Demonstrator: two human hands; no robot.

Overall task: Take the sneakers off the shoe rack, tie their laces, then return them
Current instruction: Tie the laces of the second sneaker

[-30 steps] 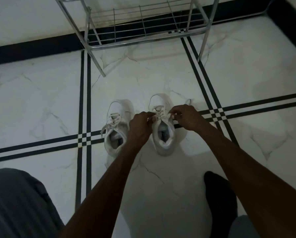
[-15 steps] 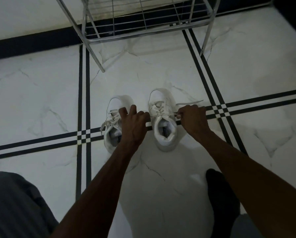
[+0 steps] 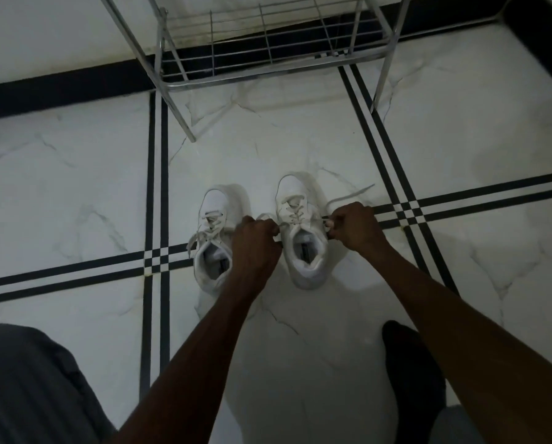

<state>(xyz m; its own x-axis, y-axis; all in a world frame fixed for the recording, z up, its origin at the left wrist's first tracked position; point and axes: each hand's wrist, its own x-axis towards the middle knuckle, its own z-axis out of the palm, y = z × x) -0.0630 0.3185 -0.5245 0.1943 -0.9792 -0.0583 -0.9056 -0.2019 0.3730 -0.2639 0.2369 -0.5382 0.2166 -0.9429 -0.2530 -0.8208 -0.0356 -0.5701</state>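
Two white sneakers stand side by side on the floor, toes pointing away from me. My left hand [image 3: 257,240] is closed on the left lace end of the right sneaker [image 3: 301,232], between the two shoes. My right hand [image 3: 354,224] grips the other lace end [image 3: 348,197] on that shoe's right side, and the free tail trails off to the upper right. The left sneaker [image 3: 212,238] has loose laces hanging over its left side; my left hand covers part of it.
The chrome wire shoe rack [image 3: 268,56] stands at the top, its lower shelf bare, against a white wall with a black skirting. The floor is white marble with black stripe lines. My grey-clad knee [image 3: 28,386] is lower left, my black-socked foot [image 3: 412,379] lower right.
My hands have drawn apart from over the right sneaker's tongue, pulling its laces out to each side. My left hand's fingers have closed. The camera has tilted a little.
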